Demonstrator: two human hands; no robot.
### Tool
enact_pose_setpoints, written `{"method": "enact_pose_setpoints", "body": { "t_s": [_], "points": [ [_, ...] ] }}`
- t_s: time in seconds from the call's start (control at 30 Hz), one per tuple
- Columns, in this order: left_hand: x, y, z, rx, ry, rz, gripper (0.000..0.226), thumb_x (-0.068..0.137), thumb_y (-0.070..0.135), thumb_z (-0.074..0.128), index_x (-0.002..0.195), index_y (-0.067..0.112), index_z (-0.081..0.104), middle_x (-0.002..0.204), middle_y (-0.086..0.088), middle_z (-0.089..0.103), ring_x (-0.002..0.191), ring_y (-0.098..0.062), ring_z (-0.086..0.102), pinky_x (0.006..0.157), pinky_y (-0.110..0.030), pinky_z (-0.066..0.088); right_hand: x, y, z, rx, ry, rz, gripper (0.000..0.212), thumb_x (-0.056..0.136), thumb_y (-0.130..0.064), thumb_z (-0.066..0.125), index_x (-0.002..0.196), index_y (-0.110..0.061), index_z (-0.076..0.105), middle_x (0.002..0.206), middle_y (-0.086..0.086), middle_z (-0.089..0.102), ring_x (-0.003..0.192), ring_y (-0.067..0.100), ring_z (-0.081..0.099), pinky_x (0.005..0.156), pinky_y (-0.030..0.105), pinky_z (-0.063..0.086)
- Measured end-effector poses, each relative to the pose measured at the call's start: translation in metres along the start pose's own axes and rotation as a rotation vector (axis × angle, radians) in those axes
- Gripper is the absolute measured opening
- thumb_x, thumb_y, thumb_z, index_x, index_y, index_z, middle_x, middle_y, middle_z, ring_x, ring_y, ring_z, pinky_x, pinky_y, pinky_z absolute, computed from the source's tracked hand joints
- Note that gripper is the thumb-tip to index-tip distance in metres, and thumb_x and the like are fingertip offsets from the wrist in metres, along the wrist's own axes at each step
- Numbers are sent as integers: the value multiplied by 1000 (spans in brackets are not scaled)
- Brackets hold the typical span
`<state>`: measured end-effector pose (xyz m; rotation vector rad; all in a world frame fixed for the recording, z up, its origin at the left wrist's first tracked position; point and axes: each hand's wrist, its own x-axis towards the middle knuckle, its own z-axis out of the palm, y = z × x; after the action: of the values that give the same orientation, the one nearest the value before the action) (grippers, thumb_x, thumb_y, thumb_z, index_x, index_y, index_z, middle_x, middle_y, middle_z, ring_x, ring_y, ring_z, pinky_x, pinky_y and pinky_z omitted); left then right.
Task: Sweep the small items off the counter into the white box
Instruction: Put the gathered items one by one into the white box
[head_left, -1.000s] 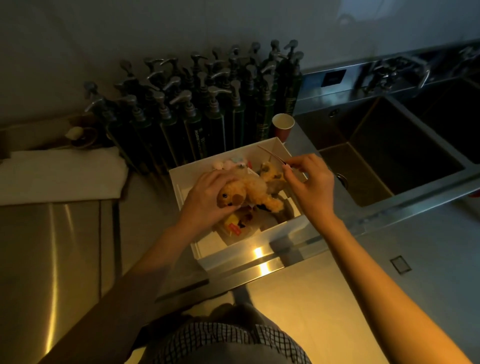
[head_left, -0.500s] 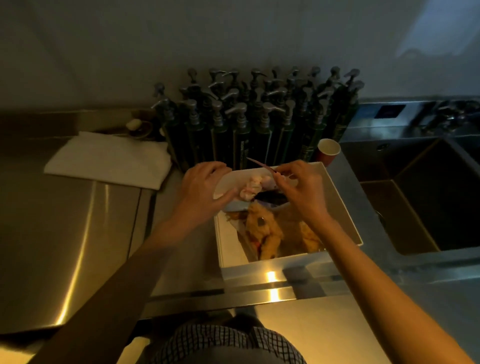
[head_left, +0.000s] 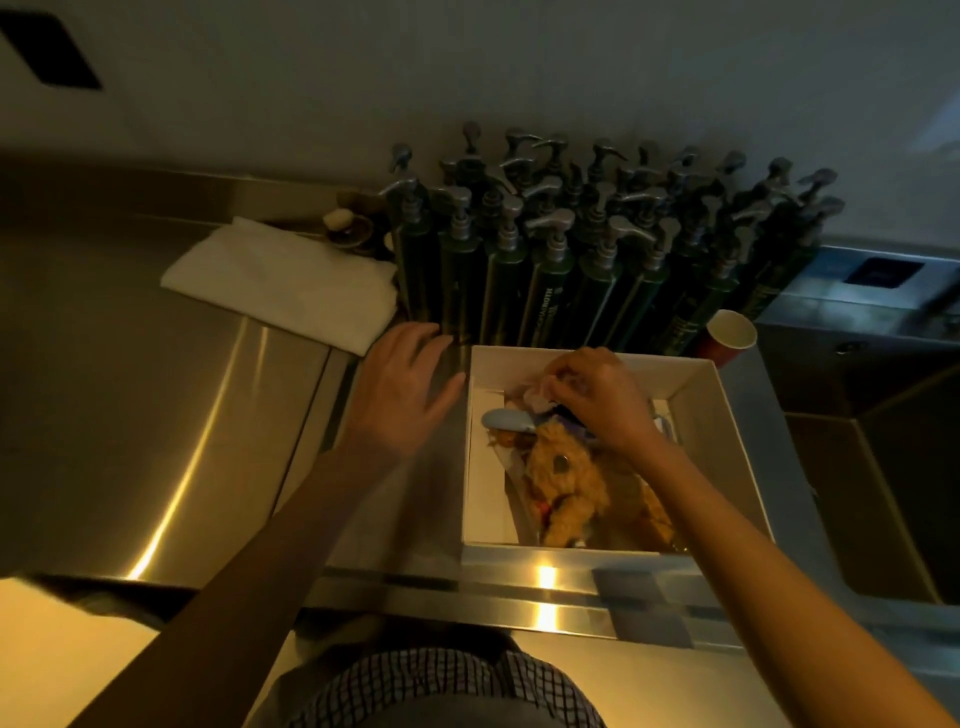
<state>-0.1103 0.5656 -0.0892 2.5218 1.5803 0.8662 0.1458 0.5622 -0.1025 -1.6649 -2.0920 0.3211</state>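
The white box (head_left: 727, 415) sits on the steel counter near its front edge. Inside it lie a yellow plush toy (head_left: 566, 488), a pale blue oval item (head_left: 506, 420) and other small things I cannot make out. My right hand (head_left: 597, 400) is inside the far end of the box, fingers pinched on a small pale pink item (head_left: 540, 389). To the left of the box, my left hand (head_left: 405, 389) hovers over the counter, fingers spread, holding nothing.
Several dark green pump bottles (head_left: 571, 249) stand packed behind the box. A red paper cup (head_left: 727, 338) stands at the box's far right corner. A folded white cloth (head_left: 280, 286) lies far left. The sink (head_left: 883, 493) opens on the right.
My left hand has left the box's far left corner and moved out over the counter, opening. My right hand dipped lower into the far end of the box.
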Motion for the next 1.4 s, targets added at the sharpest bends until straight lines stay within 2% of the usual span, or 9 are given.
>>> {"method": "enact_pose_setpoints", "body": {
  "t_s": [0.13,0.27,0.4,0.53,0.77,0.93,1.0,1.1,1.4],
  "points": [
    [5,3,-2,11,12,-5,44,93,34,45,120,2,60,121,-17,58,113,-32,54,92,-44,47,6,-11,-8,33,59,1,25,93,-25,58,113,-12,64,110,4,63,104,18,55,80,25,41],
    [14,3,-11,12,57,-22,42,94,30,44,120,2,60,121,-17,58,114,-32,53,95,-46,45,24,-38,-21,18,207,-3,34,94,-35,55,120,-14,62,115,3,63,104,17,59,80,32,52],
    [22,-8,-26,77,126,-62,41,93,29,43,119,3,60,119,-17,58,114,-32,53,97,-43,42,45,-76,-24,-9,347,-69,35,95,-35,53,121,-13,62,118,4,64,107,18,59,80,24,44],
    [17,-33,-41,190,203,-167,40,91,30,45,118,5,61,122,-16,58,118,-33,49,98,-44,37,62,-120,-7,0,389,-155,40,95,-37,48,120,-9,63,120,9,64,112,20,57,88,23,42],
    [-48,-103,-69,338,218,-401,36,88,22,57,120,6,58,127,-17,54,122,-35,46,102,-48,37,74,-191,79,-19,184,-235,46,94,-37,49,130,-8,55,133,16,54,127,31,48,104,40,39],
    [-107,-174,-76,367,231,-479,37,89,25,48,115,3,61,122,-19,57,117,-39,48,101,-49,36,79,-222,141,-84,-112,-249,50,97,-32,48,139,-5,43,144,20,41,136,34,34,113,38,22],
    [-131,-200,-77,359,199,-506,39,88,26,45,115,3,61,121,-20,57,116,-39,49,101,-48,37,82,-235,162,-102,-142,-255,47,95,-30,49,130,1,52,132,25,52,126,38,47,108,42,33],
    [-156,-231,-82,362,106,-578,44,89,31,41,119,4,60,125,-19,57,117,-39,49,102,-49,36,87,-256,194,-86,-144,-227,48,88,-33,42,110,2,64,108,24,65,101,40,63,88,48,50],
    [-197,-315,-113,336,52,-731,46,90,34,40,122,7,59,129,-16,56,122,-37,48,103,-50,36,100,-348,280,14,-174,-299,46,91,-34,39,115,-3,63,112,20,65,104,36,61,92,47,47]
  ]
}}
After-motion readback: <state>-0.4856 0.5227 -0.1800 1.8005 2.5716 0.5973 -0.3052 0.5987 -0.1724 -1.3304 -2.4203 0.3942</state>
